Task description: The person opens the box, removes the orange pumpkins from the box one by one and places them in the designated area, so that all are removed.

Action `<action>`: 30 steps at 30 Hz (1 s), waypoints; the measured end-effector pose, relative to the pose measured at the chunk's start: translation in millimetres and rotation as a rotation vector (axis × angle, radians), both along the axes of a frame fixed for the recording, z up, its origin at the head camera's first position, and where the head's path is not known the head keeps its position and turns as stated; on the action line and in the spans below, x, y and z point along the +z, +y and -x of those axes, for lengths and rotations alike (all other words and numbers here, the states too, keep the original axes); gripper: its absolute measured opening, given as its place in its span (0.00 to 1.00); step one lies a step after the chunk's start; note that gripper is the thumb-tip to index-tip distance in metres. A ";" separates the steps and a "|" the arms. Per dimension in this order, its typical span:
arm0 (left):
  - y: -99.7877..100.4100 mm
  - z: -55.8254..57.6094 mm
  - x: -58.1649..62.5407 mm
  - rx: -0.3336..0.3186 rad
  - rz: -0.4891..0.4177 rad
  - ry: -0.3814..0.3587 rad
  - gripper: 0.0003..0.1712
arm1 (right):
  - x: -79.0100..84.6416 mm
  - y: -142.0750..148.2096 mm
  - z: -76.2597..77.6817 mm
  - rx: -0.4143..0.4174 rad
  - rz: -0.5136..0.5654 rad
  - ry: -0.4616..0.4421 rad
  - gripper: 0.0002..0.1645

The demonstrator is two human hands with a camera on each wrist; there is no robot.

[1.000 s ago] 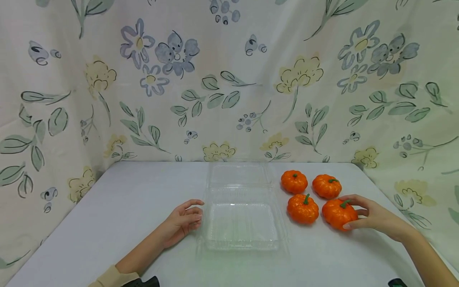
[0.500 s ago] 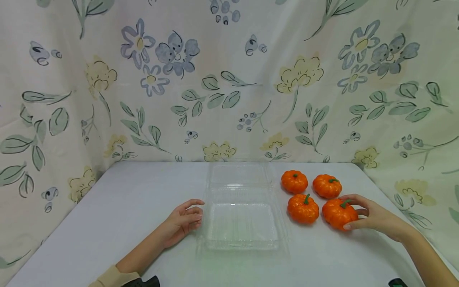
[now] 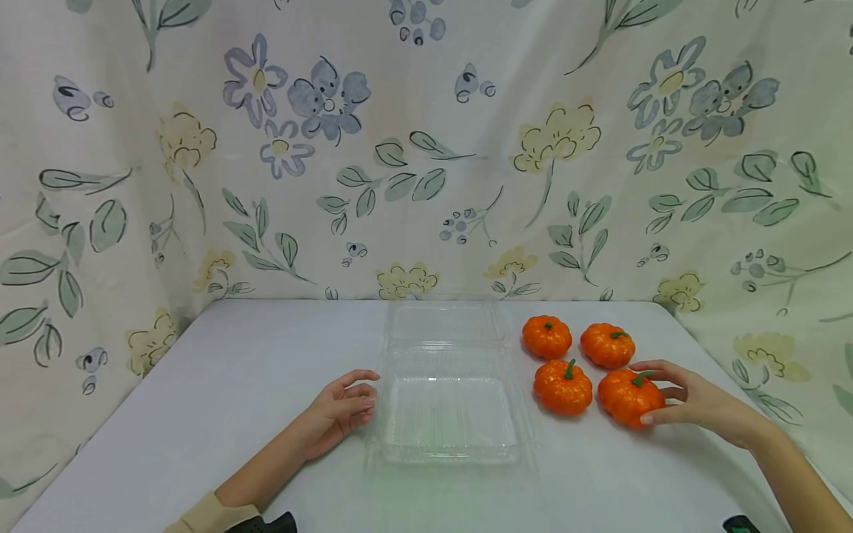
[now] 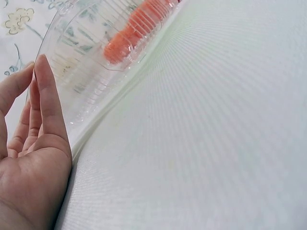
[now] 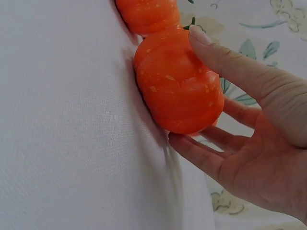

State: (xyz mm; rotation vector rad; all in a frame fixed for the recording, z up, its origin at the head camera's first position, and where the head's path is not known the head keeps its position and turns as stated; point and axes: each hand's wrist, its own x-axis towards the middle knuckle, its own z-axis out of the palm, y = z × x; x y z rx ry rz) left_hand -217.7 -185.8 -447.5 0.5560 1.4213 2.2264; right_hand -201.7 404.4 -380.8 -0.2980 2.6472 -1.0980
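My right hand (image 3: 696, 403) holds the near right small orange pumpkin (image 3: 629, 397), thumb on its near side and fingers at its far side. In the right wrist view this pumpkin (image 5: 177, 84) sits on the white tabletop between thumb and fingers. Another pumpkin (image 3: 563, 388) lies just left of it, with two more, a pumpkin (image 3: 546, 338) and a pumpkin (image 3: 608, 346), behind. My left hand (image 3: 340, 414) is at the left edge of an opened clear plastic clamshell box (image 3: 453, 455), fingers loosely extended. The left wrist view shows its fingertips against the clear rim (image 4: 48, 36).
The box's raised lid (image 3: 445, 326) stands at the back of its base. A white tabletop (image 3: 266, 355) lies beneath everything. Flowered cloth (image 3: 413, 148) hangs behind and at both sides. Dark straps (image 3: 266, 523) show at the bottom edge.
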 end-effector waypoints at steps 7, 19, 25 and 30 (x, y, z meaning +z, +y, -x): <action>0.0 0.0 0.8 -0.001 0.004 0.002 0.20 | -1.4 5.3 1.3 0.008 0.025 -0.016 0.46; -0.2 -1.4 2.4 0.007 0.012 -0.020 0.19 | 6.8 8.1 1.2 -0.012 0.049 -0.026 0.42; 0.1 -2.6 3.8 0.016 0.013 -0.037 0.20 | 9.6 7.5 -1.6 -0.024 0.032 0.007 0.40; -0.2 -3.4 5.6 0.017 0.012 -0.050 0.19 | 14.8 5.0 -5.2 -0.043 -0.011 0.058 0.38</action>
